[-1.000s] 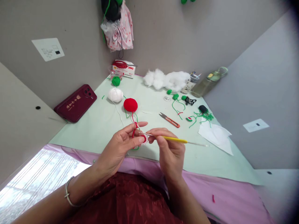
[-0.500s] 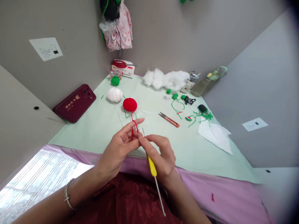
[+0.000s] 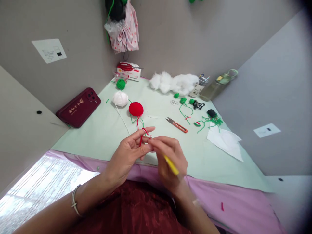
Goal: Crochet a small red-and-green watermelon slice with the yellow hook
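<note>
Since a moment ago our right hand (image 3: 172, 159) has swung the yellow crochet hook (image 3: 171, 165) back up to the red yarn (image 3: 141, 136), which stays pinched in our left hand (image 3: 129, 152) fingers, another stitch likely underway.

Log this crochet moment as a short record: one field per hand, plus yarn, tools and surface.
left hand: red yarn strand looped over its fingers, pinching a small piece that is mostly hidden
right hand: grips yellow-handled crochet hook, its tip hidden at the left fingers
yarn: round red yarn ball, white yarn ball, small green yarn ball
tools: orange-handled thread snips lying beyond the hands
surface: pale green table mat
also: dark red phone at left, white stuffing fluff at the back
</note>
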